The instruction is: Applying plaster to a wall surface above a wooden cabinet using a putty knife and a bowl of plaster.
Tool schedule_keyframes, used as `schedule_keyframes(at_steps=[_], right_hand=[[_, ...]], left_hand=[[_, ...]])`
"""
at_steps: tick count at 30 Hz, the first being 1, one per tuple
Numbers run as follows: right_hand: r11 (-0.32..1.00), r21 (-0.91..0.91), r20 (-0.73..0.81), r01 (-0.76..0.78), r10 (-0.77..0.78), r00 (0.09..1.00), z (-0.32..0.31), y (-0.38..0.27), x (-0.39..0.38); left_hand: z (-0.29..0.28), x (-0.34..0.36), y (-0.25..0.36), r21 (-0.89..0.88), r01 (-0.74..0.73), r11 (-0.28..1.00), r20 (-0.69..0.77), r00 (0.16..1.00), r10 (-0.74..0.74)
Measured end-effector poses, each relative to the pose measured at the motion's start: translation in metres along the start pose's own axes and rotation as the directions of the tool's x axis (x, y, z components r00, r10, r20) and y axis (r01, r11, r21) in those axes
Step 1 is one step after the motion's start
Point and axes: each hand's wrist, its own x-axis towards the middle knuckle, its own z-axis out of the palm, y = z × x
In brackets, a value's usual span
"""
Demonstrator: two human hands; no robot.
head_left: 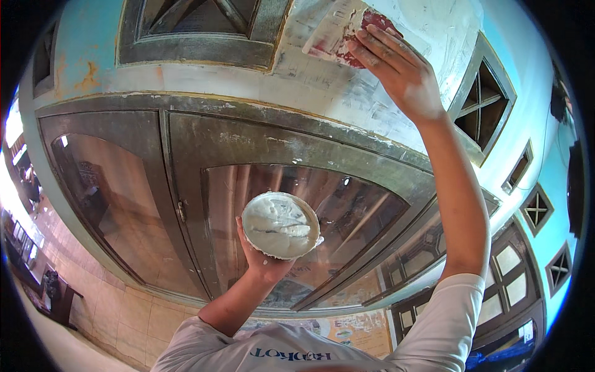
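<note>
"What fills the frame?"

"Wood-framed glazed panels curve across the centre, with a patchy, white-streaked wall above them. A crossed-bar wooden vent sits at upper right."

"And the person at work?"

"The left hand supports a round tub from below, just under the middle of the frame. The tub is tilted toward the viewer and holds thick, white paste. The thumb shows along the left side; most of the fingers are hidden, though the hand is plainly clasped on the tub."

"Where is the tool?"

"At top, right of centre: a flat, red spreader, smeared white, lies against the wall. The right hand is raised to it, whitened fingers close together and pressed down over it. The thumb is out of sight, but the grip appears clamped."

"Which step is in hand?"

"Spreading, it seems: paste being worked flat across the patchy surface."

"What does the next move call for?"

"Likely even pressure and a shallow blade angle, with the tub kept steady and within reach for reloading."
</note>
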Motion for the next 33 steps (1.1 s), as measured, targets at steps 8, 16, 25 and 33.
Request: schedule_keyframes(at_steps=[8,16,25,33], right_hand=[[0.996,-0.051,0.096,0.076,-0.07,0.993,0.016,0.011,-0.01],[0.984,-0.104,0.182,0.144,-0.123,0.976,0.017,0.012,-0.005],[0.991,-0.081,0.253,0.105,-0.082,0.964,0.007,0.015,-0.023],[0.979,-0.116,0.175,0.165,-0.143,0.974,-0.023,0.023,-0.039]], left_hand=[[-0.004,0.005,-0.006,0.046,-0.019,0.999,0.018,1.0,0.019],[-0.011,0.011,-0.01,0.01,-0.062,0.998,0.112,0.992,0.061],[-0.012,0.008,-0.013,0.022,-0.062,0.998,0.076,0.995,0.06],[-0.007,-0.004,-0.019,0.063,-0.039,0.997,0.134,0.991,0.03]])
